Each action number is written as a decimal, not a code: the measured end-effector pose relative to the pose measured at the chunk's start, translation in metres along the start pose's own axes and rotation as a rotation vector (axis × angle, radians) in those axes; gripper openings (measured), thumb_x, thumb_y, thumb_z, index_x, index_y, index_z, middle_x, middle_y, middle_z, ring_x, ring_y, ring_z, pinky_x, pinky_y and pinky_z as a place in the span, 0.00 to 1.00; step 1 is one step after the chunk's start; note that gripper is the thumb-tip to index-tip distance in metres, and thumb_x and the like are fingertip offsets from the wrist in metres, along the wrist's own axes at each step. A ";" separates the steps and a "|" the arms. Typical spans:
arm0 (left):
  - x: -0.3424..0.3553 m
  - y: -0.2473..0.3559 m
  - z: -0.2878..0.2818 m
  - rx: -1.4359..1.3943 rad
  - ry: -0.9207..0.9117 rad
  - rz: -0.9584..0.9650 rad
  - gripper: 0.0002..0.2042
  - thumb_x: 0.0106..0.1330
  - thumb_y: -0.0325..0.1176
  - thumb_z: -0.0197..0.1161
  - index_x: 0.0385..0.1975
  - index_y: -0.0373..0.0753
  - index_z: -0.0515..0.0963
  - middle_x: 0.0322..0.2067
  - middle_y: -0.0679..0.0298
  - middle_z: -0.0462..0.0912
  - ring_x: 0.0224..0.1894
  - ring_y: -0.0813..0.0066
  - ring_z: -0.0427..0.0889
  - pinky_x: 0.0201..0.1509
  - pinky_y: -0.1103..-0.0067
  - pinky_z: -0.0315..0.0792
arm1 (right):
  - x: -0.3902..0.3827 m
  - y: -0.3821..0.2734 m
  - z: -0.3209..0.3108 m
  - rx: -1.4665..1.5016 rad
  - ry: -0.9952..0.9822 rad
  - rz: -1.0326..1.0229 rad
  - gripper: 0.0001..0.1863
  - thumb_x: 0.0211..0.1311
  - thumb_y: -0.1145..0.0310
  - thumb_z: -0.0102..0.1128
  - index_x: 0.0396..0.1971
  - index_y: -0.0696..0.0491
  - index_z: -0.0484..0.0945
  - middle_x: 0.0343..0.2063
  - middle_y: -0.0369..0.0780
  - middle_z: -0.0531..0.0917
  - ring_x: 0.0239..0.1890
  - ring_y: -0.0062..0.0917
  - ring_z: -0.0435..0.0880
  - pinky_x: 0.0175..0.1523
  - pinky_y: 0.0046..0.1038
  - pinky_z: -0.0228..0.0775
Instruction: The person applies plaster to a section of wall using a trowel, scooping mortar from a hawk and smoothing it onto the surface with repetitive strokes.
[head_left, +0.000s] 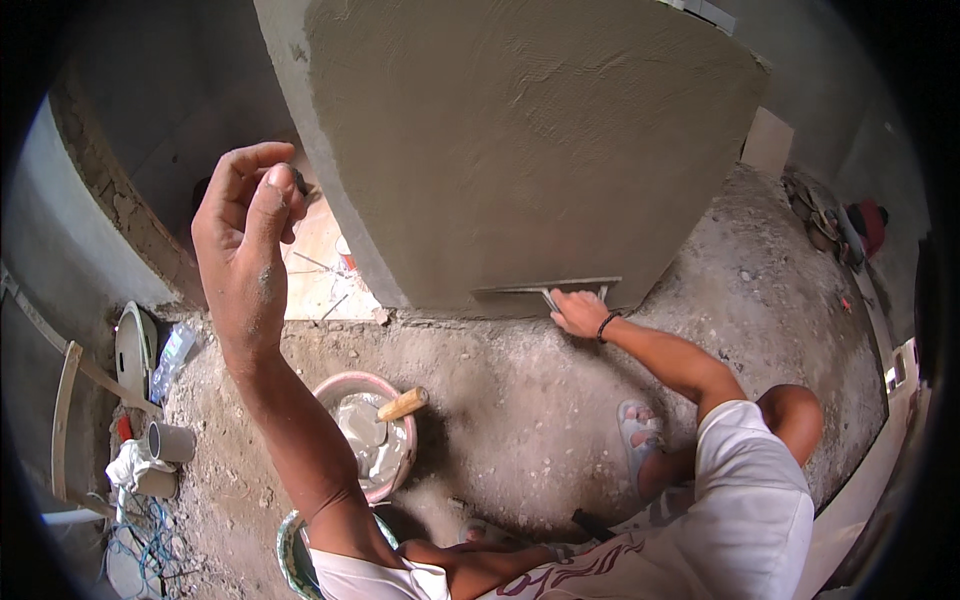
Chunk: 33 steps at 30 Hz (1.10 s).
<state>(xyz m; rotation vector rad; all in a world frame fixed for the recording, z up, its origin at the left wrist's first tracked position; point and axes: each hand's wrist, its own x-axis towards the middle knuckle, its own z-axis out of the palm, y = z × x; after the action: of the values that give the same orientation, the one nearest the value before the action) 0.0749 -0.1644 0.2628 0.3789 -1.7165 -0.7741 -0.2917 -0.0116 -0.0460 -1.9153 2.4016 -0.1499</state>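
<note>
My right hand point(578, 313) is closed round the handle of a plastering trowel point(590, 284). The trowel's long, thin blade lies against the lower part of a wall point(520, 150) coated in wet grey plaster. Raised at the left, my left hand point(245, 225) has its fingers curled and the thumb pressed toward them. A small dark bit shows at those fingertips, too small to name. Below, between my arms, a round bucket point(410, 455) holds wet grey mix. A second trowel with a wooden handle point(403, 404) rests in it.
A green-rimmed bucket point(290, 550) stands partly under my left arm. At the left are a grey cup point(172, 442), a plastic bottle point(174, 358), tangled blue cord point(150, 545) and a wooden frame point(66, 420). Rubble covers the rough floor. Tiled flooring point(318, 270) shows beyond the wall's left edge.
</note>
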 end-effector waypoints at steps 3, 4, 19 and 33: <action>0.002 -0.005 0.004 0.005 0.007 -0.014 0.14 0.68 0.41 0.59 0.44 0.36 0.78 0.25 0.69 0.76 0.28 0.85 0.71 0.30 0.86 0.63 | 0.005 -0.002 -0.076 0.036 0.074 -0.060 0.17 0.60 0.60 0.57 0.37 0.58 0.66 0.23 0.54 0.80 0.31 0.54 0.80 0.38 0.50 0.71; 0.003 -0.007 0.006 0.000 0.009 -0.006 0.14 0.68 0.41 0.59 0.44 0.36 0.78 0.25 0.69 0.75 0.28 0.85 0.71 0.30 0.86 0.63 | 0.007 -0.003 -0.104 0.044 0.090 -0.083 0.17 0.60 0.60 0.57 0.37 0.57 0.66 0.23 0.54 0.79 0.31 0.54 0.80 0.37 0.50 0.70; 0.005 0.000 0.003 0.022 -0.018 0.030 0.13 0.67 0.38 0.59 0.40 0.33 0.79 0.27 0.65 0.77 0.29 0.80 0.73 0.34 0.81 0.69 | -0.024 0.026 -0.411 0.387 0.625 -0.037 0.14 0.62 0.57 0.60 0.34 0.52 0.72 0.21 0.30 0.72 0.20 0.12 0.70 0.24 0.16 0.64; -0.037 0.013 0.104 -0.388 -0.441 -0.299 0.22 0.70 0.44 0.56 0.47 0.26 0.74 0.38 0.59 0.79 0.38 0.75 0.77 0.45 0.78 0.75 | -0.061 -0.121 -0.311 0.062 0.624 -0.336 0.17 0.60 0.59 0.63 0.33 0.57 0.68 0.20 0.47 0.73 0.23 0.40 0.76 0.28 0.36 0.67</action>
<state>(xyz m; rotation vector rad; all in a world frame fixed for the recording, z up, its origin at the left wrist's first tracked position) -0.0105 -0.1008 0.2315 0.2052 -1.8768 -1.4683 -0.1957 0.0324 0.2768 -2.5099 2.3015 -0.9557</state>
